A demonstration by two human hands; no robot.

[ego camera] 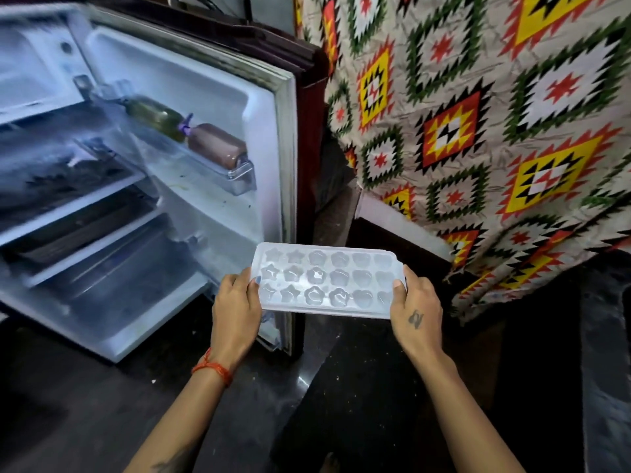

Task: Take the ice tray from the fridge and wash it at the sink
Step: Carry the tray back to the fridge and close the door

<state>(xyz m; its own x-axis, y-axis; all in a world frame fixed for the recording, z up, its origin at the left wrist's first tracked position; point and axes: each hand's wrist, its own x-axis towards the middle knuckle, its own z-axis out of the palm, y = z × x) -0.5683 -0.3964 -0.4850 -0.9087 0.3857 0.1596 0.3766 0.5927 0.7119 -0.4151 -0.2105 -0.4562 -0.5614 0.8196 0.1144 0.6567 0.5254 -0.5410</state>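
Observation:
A clear plastic ice tray (326, 279) with star, flower and heart moulds is held level in front of me, outside the fridge. My left hand (235, 307) grips its left end with the thumb on top. My right hand (415, 314) grips its right end the same way. The fridge (112, 172) stands open at the left, its door (218, 107) swung out towards me. No sink is in view.
Two bottles (184, 131) lie in the door's shelf. Dark pans sit on the fridge's inner shelves (78, 206). A patterned cloth (495, 114) hangs over something at the right. A dark mat (358, 404) lies on the dark floor below the tray.

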